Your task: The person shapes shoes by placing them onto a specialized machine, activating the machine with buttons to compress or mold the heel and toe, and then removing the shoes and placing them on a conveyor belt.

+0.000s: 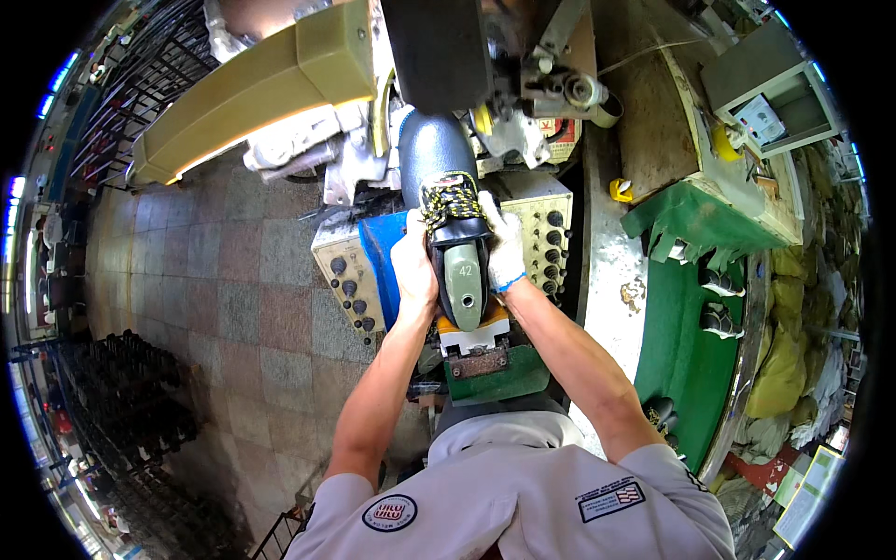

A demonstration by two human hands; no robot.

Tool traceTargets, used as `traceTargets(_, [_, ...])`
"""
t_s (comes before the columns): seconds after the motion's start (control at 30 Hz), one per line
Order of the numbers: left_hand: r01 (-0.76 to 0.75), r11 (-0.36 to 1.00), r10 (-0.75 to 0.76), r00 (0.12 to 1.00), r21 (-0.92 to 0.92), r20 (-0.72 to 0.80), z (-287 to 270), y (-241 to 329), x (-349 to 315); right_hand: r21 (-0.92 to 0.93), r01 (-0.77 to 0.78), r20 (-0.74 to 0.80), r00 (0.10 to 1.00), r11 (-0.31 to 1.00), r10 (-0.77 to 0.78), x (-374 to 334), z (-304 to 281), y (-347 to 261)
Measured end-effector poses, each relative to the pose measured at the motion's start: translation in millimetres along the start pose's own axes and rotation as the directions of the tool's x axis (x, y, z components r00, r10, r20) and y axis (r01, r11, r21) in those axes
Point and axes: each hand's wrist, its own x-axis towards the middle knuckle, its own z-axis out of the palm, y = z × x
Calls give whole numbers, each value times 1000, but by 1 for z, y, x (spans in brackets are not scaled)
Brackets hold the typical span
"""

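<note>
Between my hands is a dark shoe upper (436,154) pulled over a grey-green shoe last (464,275), its toe pointing away from me into a machine (434,56). Black-and-yellow laces (452,200) cross its front. My left hand (413,266) is closed against the upper's left side near the ankle. On the opposite side my right hand (506,245), in a white glove with a blue cuff, grips it too. The fingertips are partly hidden by the shoe. Below the heel end sits an orange and white machine support (474,334).
Control boxes with black knobs flank the shoe, one at left (347,280) and one at right (546,238). A curved yellow machine arm (252,89) extends to the upper left. On the right, a green-lined conveyor (686,345) carries several shoes beside a wooden bench (653,121).
</note>
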Motion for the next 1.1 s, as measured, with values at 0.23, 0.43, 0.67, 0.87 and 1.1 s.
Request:
traceTargets(0.23, [7, 998, 0, 994, -66, 112, -17, -16, -10, 149, -166, -3, 986, 975, 169, -11, -6, -6])
traceTargets(0.43, [135, 959, -78, 971, -250, 224, -19, -28, -11, 319, -341, 181, 938, 884, 296, -11, -12, 8])
traceTargets(0.67, [120, 955, -73, 981, -273, 178, -25, -40, -16, 257, -251, 90, 968, 933, 236, -17, -9, 17])
traceTargets(0.87, [116, 939, -59, 982, -324, 182, -12, -24, -16, 220, -157, 46, 987, 963, 151, -17, -3, 8])
traceTargets(1.1, [74, 961, -35, 988, -268, 148, -10, -19, -15, 230, -151, 56, 988, 961, 142, -15, -2, 9])
